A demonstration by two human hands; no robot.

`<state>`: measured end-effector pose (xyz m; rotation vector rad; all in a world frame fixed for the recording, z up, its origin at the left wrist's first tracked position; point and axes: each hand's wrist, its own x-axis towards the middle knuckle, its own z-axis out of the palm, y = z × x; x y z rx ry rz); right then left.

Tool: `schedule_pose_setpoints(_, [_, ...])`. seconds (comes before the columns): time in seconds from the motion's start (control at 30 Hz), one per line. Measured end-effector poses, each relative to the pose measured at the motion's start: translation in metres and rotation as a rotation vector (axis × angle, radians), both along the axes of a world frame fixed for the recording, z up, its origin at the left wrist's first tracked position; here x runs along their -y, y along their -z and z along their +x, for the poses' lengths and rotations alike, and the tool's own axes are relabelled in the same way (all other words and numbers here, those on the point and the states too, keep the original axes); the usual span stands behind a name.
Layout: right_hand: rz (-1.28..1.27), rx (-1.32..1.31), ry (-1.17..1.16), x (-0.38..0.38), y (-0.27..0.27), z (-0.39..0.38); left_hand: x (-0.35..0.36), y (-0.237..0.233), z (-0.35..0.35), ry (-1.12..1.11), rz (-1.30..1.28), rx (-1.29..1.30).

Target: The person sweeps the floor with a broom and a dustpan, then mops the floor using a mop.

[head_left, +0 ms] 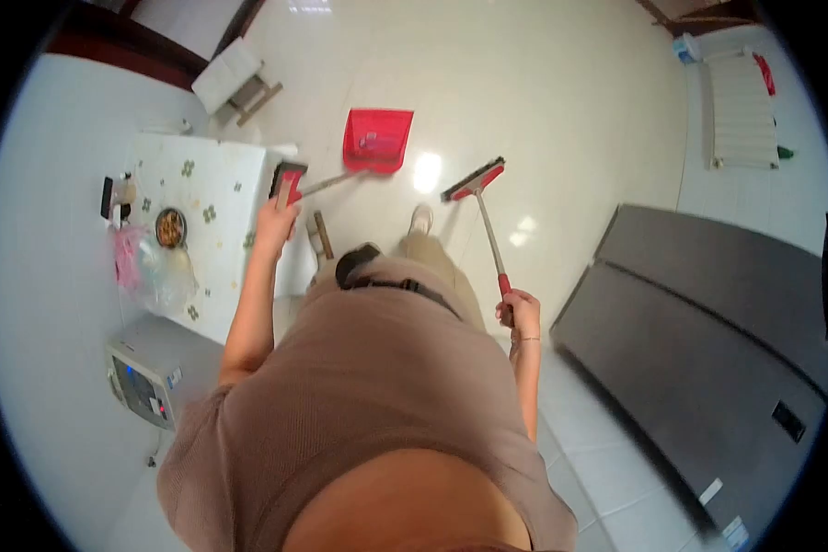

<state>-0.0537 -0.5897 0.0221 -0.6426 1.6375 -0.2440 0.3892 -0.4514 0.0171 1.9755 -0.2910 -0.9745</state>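
Observation:
My left hand (276, 227) is closed around the red grip of a long-handled dustpan. Its red pan (377, 138) rests on the pale tiled floor ahead of me, with something small inside that I cannot make out. A dark, comb-like piece tops the grip, close to the table's edge. In my right hand (522, 315) is the red grip of a broom. From there its light pole slants forward to the red and grey broom head (475, 181), whose dark bristle edge is at the floor, to the right of the pan and apart from it.
At left stands a table with a flowered cloth (225, 207), bearing a bowl of food (170, 227) and plastic bags (161, 276). A stool (230, 81) is beyond it. A boxy appliance (147, 373) sits near left; a grey refrigerator (690, 331) and a radiator (743, 110) stand right.

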Motion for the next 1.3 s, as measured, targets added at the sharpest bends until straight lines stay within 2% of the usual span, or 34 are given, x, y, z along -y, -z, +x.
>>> schedule_pose_setpoints(0.1, [0.001,0.011,-0.093,0.08,-0.008,0.044,0.032,-0.003,0.025,-0.113,-0.017,-0.065])
schedule_pose_setpoints(0.17, [-0.03,-0.006,-0.204,0.132,-0.021,0.076,0.053,-0.008,0.04,-0.285,-0.014,-0.195])
schedule_pose_setpoints(0.27, [-0.073,0.007,-0.249,0.207,-0.022,0.127,0.087,-0.011,0.063,-0.402,-0.002,-0.28])
schedule_pose_setpoints(0.37, [-0.062,0.035,-0.3,0.269,-0.011,0.169,0.113,0.007,0.09,-0.45,0.01,-0.285])
schedule_pose_setpoints(0.47, [-0.074,0.098,-0.383,0.319,-0.019,0.219,0.144,0.004,0.129,-0.451,0.031,-0.301])
schedule_pose_setpoints(0.57, [-0.12,0.077,-0.327,0.351,-0.017,0.267,0.186,0.004,0.17,-0.466,0.011,-0.308])
schedule_pose_setpoints(0.7, [-0.076,0.116,-0.319,0.403,-0.029,0.32,0.233,0.022,0.225,-0.508,-0.115,-0.407])
schedule_pose_setpoints(0.77, [-0.069,0.115,-0.332,0.428,-0.029,0.342,0.258,0.031,0.251,-0.609,-0.237,-0.506])
schedule_pose_setpoints(0.8, [-0.065,0.112,-0.335,0.441,-0.029,0.354,0.274,0.028,0.265,-0.576,-0.22,-0.542])
schedule_pose_setpoints(0.9, [-0.069,0.122,-0.329,0.476,-0.028,0.389,0.326,0.024,0.297,-0.626,-0.242,-0.544])
schedule_pose_setpoints(0.97, [-0.071,0.13,-0.362,0.511,-0.016,0.411,0.355,0.039,0.318,-0.633,-0.263,-0.554])
schedule_pose_setpoints(1.03, [-0.052,0.143,-0.383,0.55,-0.013,0.441,0.389,0.052,0.344,-0.643,-0.39,-0.566])
schedule_pose_setpoints(1.1, [-0.101,0.104,-0.394,0.588,0.001,0.478,0.418,0.06,0.374,-0.688,-0.373,-0.539])
schedule_pose_setpoints(1.3, [-0.115,0.086,-0.582,0.707,0.011,0.596,0.496,0.03,0.454,-0.913,-0.449,-0.575])
